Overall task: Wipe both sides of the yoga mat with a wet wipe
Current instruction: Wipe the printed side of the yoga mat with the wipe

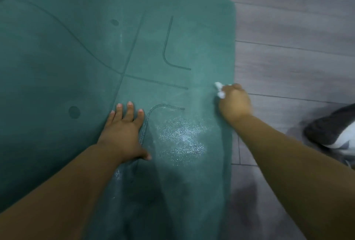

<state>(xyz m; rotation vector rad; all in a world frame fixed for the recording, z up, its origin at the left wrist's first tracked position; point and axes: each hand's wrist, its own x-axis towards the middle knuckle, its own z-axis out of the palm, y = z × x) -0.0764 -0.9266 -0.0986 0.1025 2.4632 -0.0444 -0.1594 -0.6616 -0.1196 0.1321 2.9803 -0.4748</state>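
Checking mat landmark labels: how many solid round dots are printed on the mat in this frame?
2. One dot sits far up the yoga mat, left of the long line. The other dot lies nearer, just left of the flat left hand. Arms cover some mat, so more may be hidden.

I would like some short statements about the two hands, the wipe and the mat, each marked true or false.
1. The left hand lies flat on the yoga mat. True.
2. The right hand holds nothing. False: it grips the white wet wipe.
3. The right hand is near the mat's right edge. True.
4. The mat lies on a carpet. False: it lies on a grey plank floor.
5. A wet, shiny patch shows between the hands. True.
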